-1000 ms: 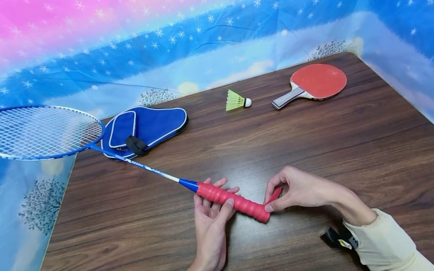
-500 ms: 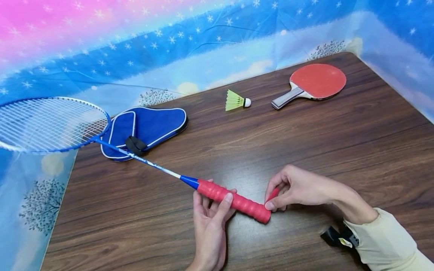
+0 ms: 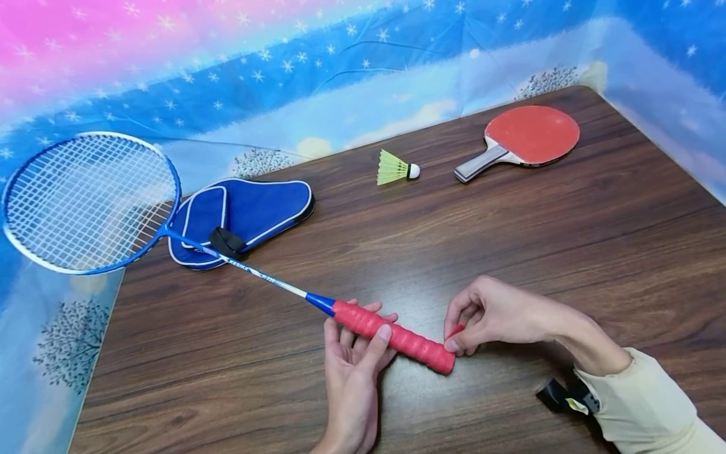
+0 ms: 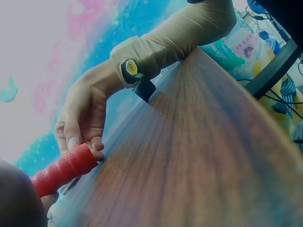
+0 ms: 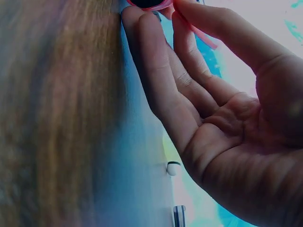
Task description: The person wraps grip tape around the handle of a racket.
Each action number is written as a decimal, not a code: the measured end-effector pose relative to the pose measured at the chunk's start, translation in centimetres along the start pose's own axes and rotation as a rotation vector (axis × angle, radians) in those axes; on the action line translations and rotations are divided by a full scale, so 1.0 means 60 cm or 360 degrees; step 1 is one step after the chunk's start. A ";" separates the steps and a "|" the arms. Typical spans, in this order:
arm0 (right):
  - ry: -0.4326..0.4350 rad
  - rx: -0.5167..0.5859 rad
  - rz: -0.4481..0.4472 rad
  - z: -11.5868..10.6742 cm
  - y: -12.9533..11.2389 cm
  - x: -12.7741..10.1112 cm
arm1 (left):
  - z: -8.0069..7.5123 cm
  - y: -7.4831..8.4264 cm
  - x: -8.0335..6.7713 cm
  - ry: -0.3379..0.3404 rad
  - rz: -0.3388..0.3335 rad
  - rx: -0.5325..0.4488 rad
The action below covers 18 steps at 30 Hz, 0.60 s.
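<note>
A blue badminton racket (image 3: 91,202) slants across the wooden table (image 3: 510,227), its head out past the left edge. My left hand (image 3: 357,343) grips the red wrapped handle (image 3: 394,337), thumb over the top. My right hand (image 3: 488,315) pinches the loose end of the red grip tape (image 3: 455,330) at the handle's butt. In the left wrist view the red handle (image 4: 64,168) ends at the right hand's fingers (image 4: 78,135). The right wrist view shows fingers (image 5: 189,61) closed on a thin pink strip of tape (image 5: 201,33).
A blue racket cover (image 3: 244,217) lies at the back left. A yellow-green shuttlecock (image 3: 396,169) and a red table tennis paddle (image 3: 524,139) lie at the back. A small black item (image 3: 558,396) sits beside my right sleeve. A starry blue backdrop borders the table.
The racket has turned about its shaft, so its head now shows a fuller face and stands higher. The loose tape end in my right hand has grown shorter.
</note>
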State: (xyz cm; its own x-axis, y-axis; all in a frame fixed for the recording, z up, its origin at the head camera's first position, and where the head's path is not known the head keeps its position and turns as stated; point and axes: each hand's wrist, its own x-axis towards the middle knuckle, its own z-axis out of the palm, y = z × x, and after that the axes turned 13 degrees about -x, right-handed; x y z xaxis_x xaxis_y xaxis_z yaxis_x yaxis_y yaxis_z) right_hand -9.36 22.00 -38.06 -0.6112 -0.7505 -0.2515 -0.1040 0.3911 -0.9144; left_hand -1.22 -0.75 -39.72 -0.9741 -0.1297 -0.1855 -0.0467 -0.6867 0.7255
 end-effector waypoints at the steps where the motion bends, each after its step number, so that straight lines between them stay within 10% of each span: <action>1: -0.0001 -0.0003 0.0001 -0.001 0.000 0.000 | 0.000 0.000 0.000 0.0003 -0.0010 -0.0022; 18: -0.0027 0.0060 -0.0039 -0.001 0.002 -0.002 | -0.001 0.000 0.002 0.0049 -0.0052 -0.0104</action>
State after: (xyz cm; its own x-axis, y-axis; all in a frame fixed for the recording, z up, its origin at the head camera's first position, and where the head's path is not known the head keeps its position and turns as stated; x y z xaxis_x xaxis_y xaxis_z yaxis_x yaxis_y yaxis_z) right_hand -9.34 22.19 -38.09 -0.5954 -0.7687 -0.2337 -0.0891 0.3523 -0.9316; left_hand -1.31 -0.81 -39.80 -0.9649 -0.1276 -0.2296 -0.0631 -0.7358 0.6742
